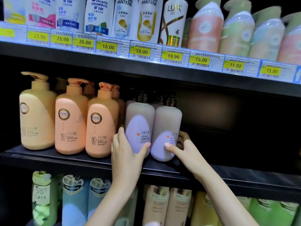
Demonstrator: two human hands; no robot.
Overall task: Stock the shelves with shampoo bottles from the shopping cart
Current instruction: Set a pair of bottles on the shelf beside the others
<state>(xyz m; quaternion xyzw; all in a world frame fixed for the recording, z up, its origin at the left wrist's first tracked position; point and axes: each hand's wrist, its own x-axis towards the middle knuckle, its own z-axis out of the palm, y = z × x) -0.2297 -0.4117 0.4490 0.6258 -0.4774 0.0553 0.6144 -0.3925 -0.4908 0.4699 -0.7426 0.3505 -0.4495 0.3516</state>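
Head view: two lilac shampoo bottles with black pump caps stand upright side by side, touching, at the front edge of the middle shelf (pixel 65 160). More black caps show just behind them.

Left hand (pixel 127 152) grips the left lilac bottle (pixel 140 123) low down: fingers curl round its left side, thumb tip presses on the front by the label's lower edge.

Right hand (pixel 184 149) holds the right lilac bottle (pixel 167 128) the same way: thumb on the front lower label, fingers wrapped round the right side and partly hidden behind it. Both bottle bases look seated on the shelf; contact is partly hidden by the hands.

Left of the pair, just beside it: two peach KYIO pump bottles (pixel 102 124), then one yellow-beige pump bottle (pixel 37 118), all upright in the same front row, with more peach ones behind. Right of the pair the shelf is dark.

Upper shelf: Head & Shoulders, two Pantene bottles (pixel 136 18), a Lux bottle (pixel 174 22), then shrink-wrapped pastel pump bottles; yellow price tags (pixel 141 52) run along its edge, 15.00 to 26.00.

Lower shelf: green, blue, beige and yellow bottles, tops only, blurred.
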